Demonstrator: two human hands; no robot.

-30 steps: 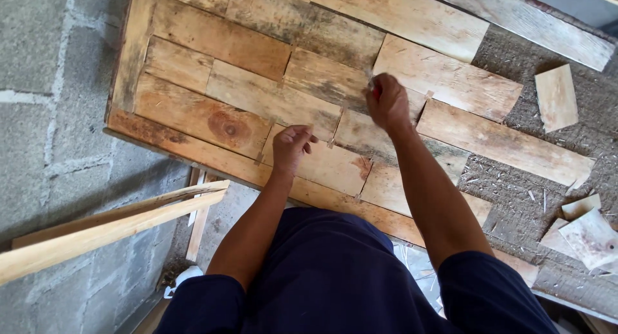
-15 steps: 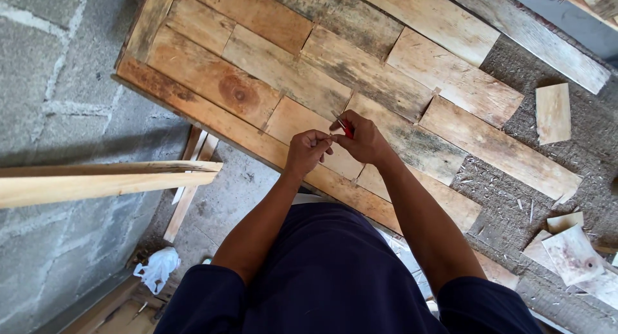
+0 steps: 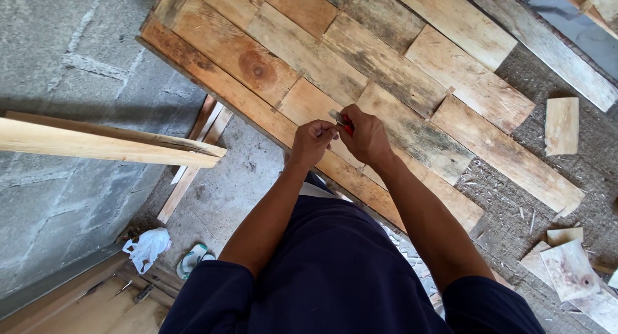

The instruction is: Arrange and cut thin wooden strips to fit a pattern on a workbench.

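Your right hand [image 3: 365, 136] grips a small red-handled tool [image 3: 342, 120]; your left hand [image 3: 311, 141] pinches its tip; steady both above the plank panel [image 3: 412, 83] before adjusting it

The small red-and-metal tool [image 3: 341, 120] is mostly hidden inside the right hand [image 3: 367, 138].

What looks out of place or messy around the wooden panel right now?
Wood offcuts and splinters lie scattered on the ground to the right of the plank panel. A crumpled white bag and a sandal lie on the concrete below.
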